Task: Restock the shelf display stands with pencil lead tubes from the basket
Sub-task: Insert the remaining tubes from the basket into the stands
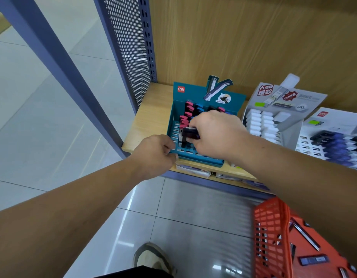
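The teal cardboard display stand (191,93) carries a red "deli" logo at its header's left corner; just right of it, the grey-white cardboard display stand (310,101) shows red "热销爆款", a red burst reading "TOP", and "100" twice; farther right, the pale cardboard display stand (338,121) bears another red "deli" logo.

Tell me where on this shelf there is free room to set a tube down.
Bare shelf board lies between the perforated panel and the teal stand. Its left and front slots look empty. Right of it is crowded: the grey stand and a third stand sit close.
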